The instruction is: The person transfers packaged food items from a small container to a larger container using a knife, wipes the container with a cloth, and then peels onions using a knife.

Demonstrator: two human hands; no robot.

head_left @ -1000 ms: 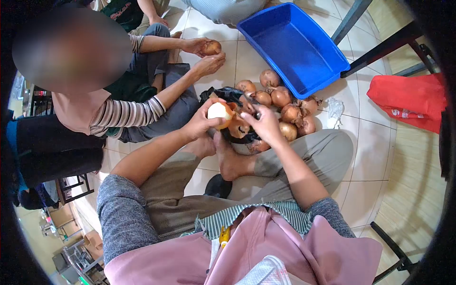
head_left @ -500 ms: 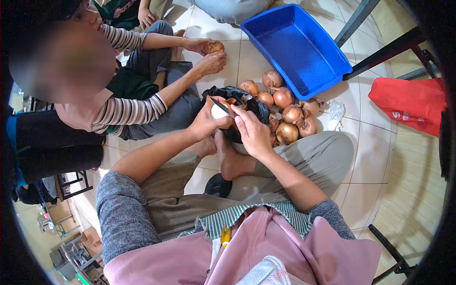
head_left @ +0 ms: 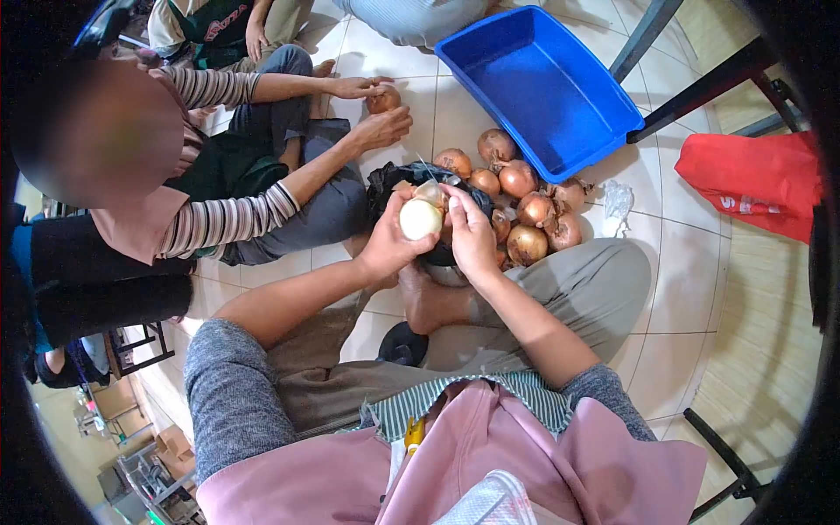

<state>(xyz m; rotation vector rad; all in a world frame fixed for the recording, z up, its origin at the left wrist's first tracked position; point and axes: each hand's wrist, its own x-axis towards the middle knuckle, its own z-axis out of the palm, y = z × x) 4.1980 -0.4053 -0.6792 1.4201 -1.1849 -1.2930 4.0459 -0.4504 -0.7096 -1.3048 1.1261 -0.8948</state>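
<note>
Pale, glossy flesh faces up on the part-peeled onion [head_left: 422,221], held just on the 12 o'clock side of mid-view. Left hand [head_left: 388,245] cups it from approx. 8, fingers wrapped partway round, thumb below; looks like a firm hold. Right hand [head_left: 473,238] comes in from btwn 3 & 4, fingers drawn together by a flap of skin [head_left: 429,192] at the onion's 12 o'clock edge; how tight they are, & whether they've got skin, knife or both, can't tell. Main diff vs half a sec ago: the knife blade lay dark across the onion then; now it isn't clear to see, & the flap stands up w/ the bare face turned more to the camera. So, my read: peeling's partway, big pale patch out, some brown skin seemingly attached at the far rim. Black bag [head_left: 385,181] is crumpled just beyond, 10 to 12 o'clock, spreading under the hands. Unpeeled onions [head_left: 528,246] lie heaped on the tiled floor [head_left: 662,284] at 2 to 3 o'clock; blue tub [head_left: 560,79] is past them, btwn 1 & 2, its near corner by the heap. Red bag [head_left: 744,184] is well apart at approx. 3. Toward 11 to 12, co-worker's hands [head_left: 381,129] are on another onion [head_left: 383,101], brown skin on, the upper one w/ fingers stretched over its top.
</note>
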